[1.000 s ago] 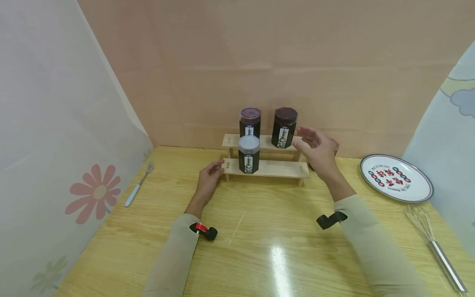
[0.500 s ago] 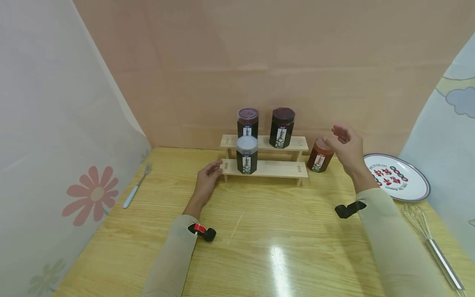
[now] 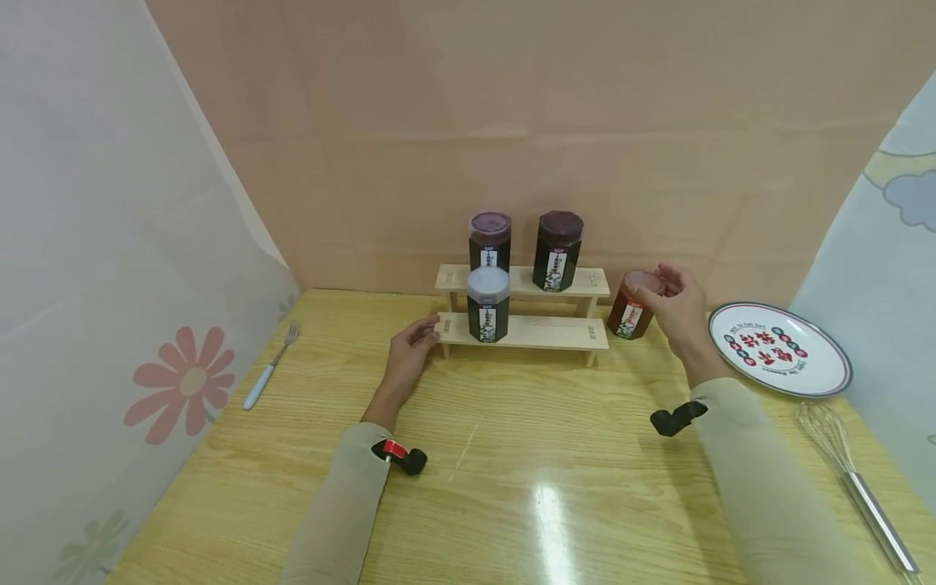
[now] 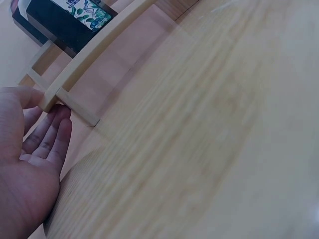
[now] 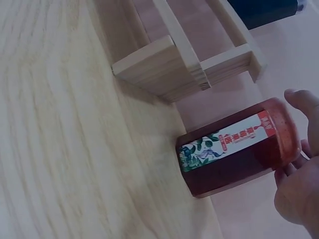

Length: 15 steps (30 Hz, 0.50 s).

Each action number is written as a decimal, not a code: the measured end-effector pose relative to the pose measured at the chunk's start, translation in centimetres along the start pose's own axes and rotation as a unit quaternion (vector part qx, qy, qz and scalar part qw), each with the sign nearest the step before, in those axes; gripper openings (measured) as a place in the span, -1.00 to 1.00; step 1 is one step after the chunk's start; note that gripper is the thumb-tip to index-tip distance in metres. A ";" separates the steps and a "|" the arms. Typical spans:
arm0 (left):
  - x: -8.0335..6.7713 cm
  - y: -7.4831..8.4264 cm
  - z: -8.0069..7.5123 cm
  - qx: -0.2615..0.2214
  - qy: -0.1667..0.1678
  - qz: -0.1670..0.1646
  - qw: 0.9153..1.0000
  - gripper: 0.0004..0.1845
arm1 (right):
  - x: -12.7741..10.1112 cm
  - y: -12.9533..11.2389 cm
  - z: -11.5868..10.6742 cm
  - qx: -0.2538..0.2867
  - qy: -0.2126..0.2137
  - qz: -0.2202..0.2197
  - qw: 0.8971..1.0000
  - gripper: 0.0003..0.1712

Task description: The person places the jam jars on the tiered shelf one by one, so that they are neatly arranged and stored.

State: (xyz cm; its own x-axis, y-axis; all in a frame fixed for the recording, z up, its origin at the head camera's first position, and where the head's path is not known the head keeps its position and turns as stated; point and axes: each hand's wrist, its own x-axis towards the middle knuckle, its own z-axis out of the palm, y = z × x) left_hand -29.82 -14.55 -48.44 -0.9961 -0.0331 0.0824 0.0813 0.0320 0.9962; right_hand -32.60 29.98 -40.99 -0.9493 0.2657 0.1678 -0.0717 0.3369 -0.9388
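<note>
My left hand (image 3: 411,351) pinches the left end of the front step of a two-tier wooden shelf (image 3: 556,331); in the left wrist view its thumb lies at the board's end, fingers below. On that step stands a dark jar with a whitish lid (image 3: 488,305). Two dark jars with purple lids, one at the left (image 3: 490,240) and one at the right (image 3: 559,252), occupy the rear step. A red jar (image 5: 229,149) stands on the table just right of the shelf. My right hand (image 3: 676,313) has thumb and fingers curled round its lid; some fingers are hidden behind it.
A white plate with red lettering (image 3: 731,378) lies at the right. In front of it is a wire whisk (image 3: 873,508). A fork with a pale handle (image 3: 270,370) lies at the far left. Cloth walls (image 3: 409,162) border the back and sides.
My right hand first moves right, away from the rear right jar and past the red jar, then comes back left and down onto the red jar's lid. The left hand stays put.
</note>
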 end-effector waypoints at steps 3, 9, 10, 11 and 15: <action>0.0 0.0 0.0 0.000 0.000 0.002 1.000 -0.61 | -0.3 -0.1 0.2 0.011 -0.008 0.013 1.000 -0.06; 0.0 0.1 0.0 0.001 -0.004 0.001 1.000 -0.63 | -1.2 -0.4 0.7 0.030 -0.004 0.020 0.999 -0.05; 0.0 0.1 0.0 0.002 -0.004 -0.001 1.000 -0.63 | -1.3 -0.4 0.9 0.027 -0.002 0.018 0.999 -0.06; 0.0 0.1 0.0 0.002 -0.003 -0.001 1.000 -0.63 | -1.4 -0.3 1.0 0.023 -0.002 0.017 1.000 -0.07; -0.1 0.1 -0.1 0.001 -0.005 -0.003 1.000 -0.63 | -1.3 0.6 1.3 0.006 0.007 0.020 1.000 -0.08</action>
State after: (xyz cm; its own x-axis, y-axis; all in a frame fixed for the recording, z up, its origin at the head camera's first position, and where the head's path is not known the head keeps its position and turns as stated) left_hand -29.76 -14.63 -48.35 -0.9968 -0.0233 0.0759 0.0751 0.0344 0.9966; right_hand -31.80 28.69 -42.19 -0.9471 0.2917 0.1335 -0.0369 0.3143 -0.9486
